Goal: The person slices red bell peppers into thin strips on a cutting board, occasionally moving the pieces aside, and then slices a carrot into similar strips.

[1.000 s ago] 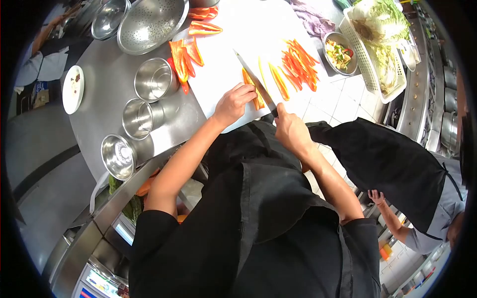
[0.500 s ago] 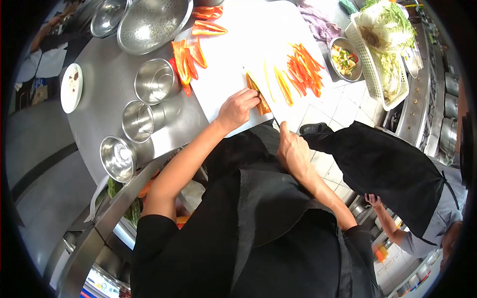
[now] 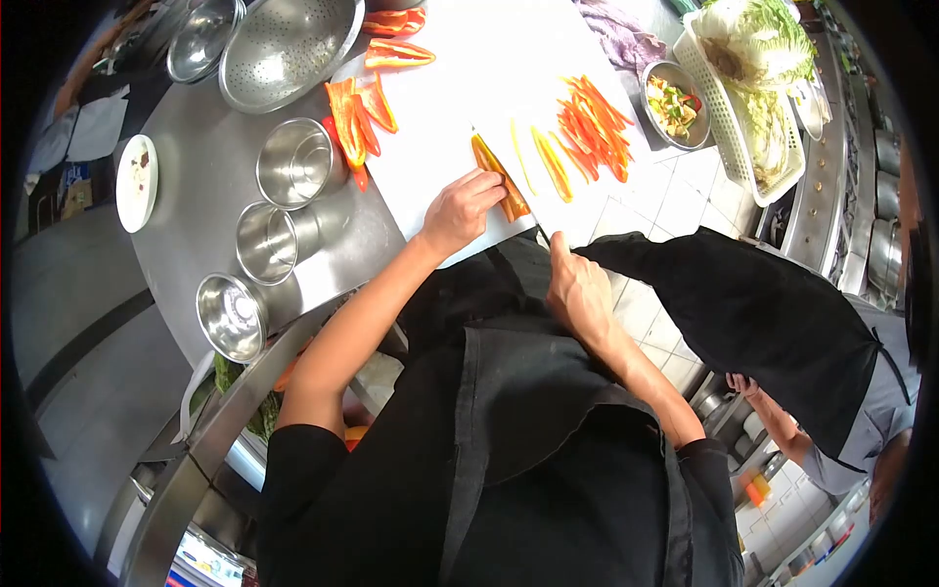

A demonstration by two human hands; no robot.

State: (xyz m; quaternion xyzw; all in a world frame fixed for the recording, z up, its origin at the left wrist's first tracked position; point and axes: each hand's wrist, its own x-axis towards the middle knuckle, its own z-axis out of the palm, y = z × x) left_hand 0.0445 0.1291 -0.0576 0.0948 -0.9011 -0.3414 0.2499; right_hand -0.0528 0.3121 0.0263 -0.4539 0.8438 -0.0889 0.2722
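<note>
My left hand (image 3: 462,210) presses its bent fingers onto a yellow-orange pepper piece (image 3: 483,154) lying on the white cutting board (image 3: 440,108). My right hand (image 3: 579,293) is closed around a knife (image 3: 543,235), at the board's near edge. The blade looks very thin from here and lies along the right side of the pepper piece. To its right are a few yellow pepper strips (image 3: 553,166) and a pile of red-orange strips (image 3: 594,127). Larger red pepper pieces (image 3: 349,119) rest at the board's left edge.
Steel containers (image 3: 295,164) and a colander (image 3: 291,54) stand on the left of the metal table, near a white oval dish (image 3: 137,183). Right of the board are a bowl of cut vegetables (image 3: 674,106) and a basket of cabbage (image 3: 753,117). A co-worker in a black apron (image 3: 763,333) stands close at right.
The view has shifted slightly. The co-worker's apron and leg have moved a little, now hiding the shoe. My hands keep nearly the same place on the pepper piece and the knife.
</note>
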